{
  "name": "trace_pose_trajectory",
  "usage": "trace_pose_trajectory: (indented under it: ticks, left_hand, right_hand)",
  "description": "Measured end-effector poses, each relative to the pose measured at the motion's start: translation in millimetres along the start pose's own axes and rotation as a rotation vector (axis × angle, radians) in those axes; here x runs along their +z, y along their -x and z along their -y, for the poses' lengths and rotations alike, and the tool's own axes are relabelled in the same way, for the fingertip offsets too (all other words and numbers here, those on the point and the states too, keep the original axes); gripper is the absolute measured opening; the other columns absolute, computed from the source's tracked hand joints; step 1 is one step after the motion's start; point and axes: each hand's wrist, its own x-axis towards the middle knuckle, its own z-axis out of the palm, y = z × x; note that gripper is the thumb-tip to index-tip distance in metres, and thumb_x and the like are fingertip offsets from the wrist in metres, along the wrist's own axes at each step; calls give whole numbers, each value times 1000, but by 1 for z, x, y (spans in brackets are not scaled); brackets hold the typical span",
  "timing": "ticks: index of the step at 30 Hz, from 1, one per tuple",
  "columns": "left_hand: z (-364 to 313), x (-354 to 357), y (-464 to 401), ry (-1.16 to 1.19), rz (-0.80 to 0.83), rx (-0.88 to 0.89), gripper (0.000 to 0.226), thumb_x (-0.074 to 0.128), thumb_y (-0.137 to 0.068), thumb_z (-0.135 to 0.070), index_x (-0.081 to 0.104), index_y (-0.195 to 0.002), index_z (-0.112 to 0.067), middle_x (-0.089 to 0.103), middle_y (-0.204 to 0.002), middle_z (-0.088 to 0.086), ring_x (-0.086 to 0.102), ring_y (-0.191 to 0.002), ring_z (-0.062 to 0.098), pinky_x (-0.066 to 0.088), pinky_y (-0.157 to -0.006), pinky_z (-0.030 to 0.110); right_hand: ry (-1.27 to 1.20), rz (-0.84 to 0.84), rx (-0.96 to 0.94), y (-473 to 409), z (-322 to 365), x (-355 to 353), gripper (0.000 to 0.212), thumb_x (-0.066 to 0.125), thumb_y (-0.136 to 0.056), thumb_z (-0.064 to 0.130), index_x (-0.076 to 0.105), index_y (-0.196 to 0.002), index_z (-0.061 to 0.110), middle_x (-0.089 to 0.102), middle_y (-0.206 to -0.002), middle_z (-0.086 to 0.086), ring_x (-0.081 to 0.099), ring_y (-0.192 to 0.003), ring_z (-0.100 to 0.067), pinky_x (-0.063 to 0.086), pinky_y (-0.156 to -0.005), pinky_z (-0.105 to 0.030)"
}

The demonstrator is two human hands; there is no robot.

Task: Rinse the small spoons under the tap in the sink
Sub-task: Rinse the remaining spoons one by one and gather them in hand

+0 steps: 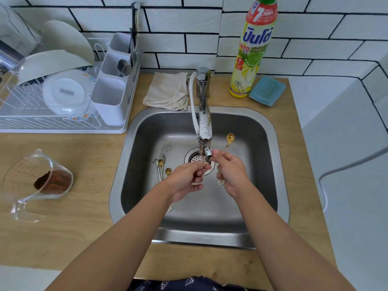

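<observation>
1. Sitting in the bench, the sink [260,131] holds everything, both hands meeting under the tap [204,131].
2. Right hand [231,171] pinches a gold spoon [229,139], handle running up and away, bowl beyond the spout.
3. Left hand [184,181] curls around something small I cannot identify.
4. Spare spoons [162,166] lie just left of it.

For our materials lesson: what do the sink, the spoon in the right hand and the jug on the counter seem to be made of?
Sink: brushed stainless steel, by its dull grey sheen.
Spoon held by the right hand: metal with a polished gold finish, probably plated.
Jug: clear plastic or glass; see-through, which one is uncertain.
</observation>
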Motion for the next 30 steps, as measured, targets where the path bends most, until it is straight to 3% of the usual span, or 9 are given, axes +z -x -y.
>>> trace_pose_trajectory:
  ticks: [4, 7, 9, 13, 16, 20, 23, 26, 30]
  left_hand:
    - [1, -5, 1, -124, -27, 43, 20, 65, -97, -34, 72, -98, -15, 65, -73, -5, 49, -50, 7, 49, -60, 23]
    - [4, -7, 2, -139, -123, 86, 31, 72, -90, -44, 72, -86, -14, 62, -64, -2, 42, -43, 9, 40, -49, 20]
    - [7, -4, 0, -99, -151, 130, 28, 68, -94, -39, 72, -85, -13, 62, -64, -1, 45, -44, 8, 42, -48, 19]
    - [10, 0, 5, 34, -10, 110, 13, 57, -102, -17, 67, -105, -9, 73, -77, -3, 65, -61, 6, 58, -73, 24]
    - [4, -1, 14, -92, 46, 73, 15, 57, -103, -21, 64, -111, -11, 77, -88, 0, 72, -71, 13, 59, -82, 31]
    - [-2, -4, 28, -358, 20, 94, 24, 54, -104, -32, 59, -113, -11, 79, -98, 2, 71, -65, 18, 55, -76, 28]
    - [-1, -10, 34, -379, -25, 103, 23, 54, -104, -29, 58, -112, -7, 79, -97, 3, 68, -60, 18, 54, -76, 30]
    - [-1, -19, 38, -389, -25, 95, 23, 54, -104, -28, 58, -111, -6, 79, -98, 4, 62, -55, 16, 53, -76, 32]
    - [2, -25, 44, -407, -1, 91, 20, 53, -104, -31, 56, -101, -11, 79, -98, 3, 53, -46, 13, 49, -77, 35]
  right_hand:
    - [16, 0, -16, 0, 1, -3, 17, 63, -104, 25, 76, -96, 18, 81, -83, 8, 27, -40, -5, 28, -39, -19]
    - [13, 14, -33, 3, 0, -3, 19, 62, -105, 25, 77, -95, 19, 80, -82, 9, 28, -41, -4, 30, -41, -19]
    - [-14, 18, -29, 5, -2, 0, 19, 61, -105, 25, 76, -97, 19, 80, -82, 10, 29, -41, -4, 30, -42, -20]
    - [-30, 6, -22, 6, -5, 1, 18, 60, -105, 25, 75, -100, 17, 80, -83, 10, 29, -41, -4, 29, -42, -20]
    - [-5, -11, -36, 4, -4, -2, 12, 62, -104, 27, 72, -105, 20, 80, -84, 11, 29, -41, -4, 31, -42, -21]
    - [-36, -27, -26, 2, -5, 1, 10, 70, -100, 30, 73, -95, 22, 79, -82, 10, 31, -40, -4, 32, -41, -20]
    - [49, 102, 24, 10, -16, 10, 10, 79, -91, 26, 80, -80, 26, 81, -91, 1, 35, -42, -3, 33, -42, -19]
    - [114, 200, 60, 18, -24, 15, 3, 85, -85, 27, 83, -85, 25, 81, -91, -1, 37, -42, -4, 33, -42, -18]
    - [-12, 36, 43, 0, -10, 14, 9, 72, -96, 18, 79, -94, 12, 78, -78, 5, 28, -37, -4, 28, -38, -19]
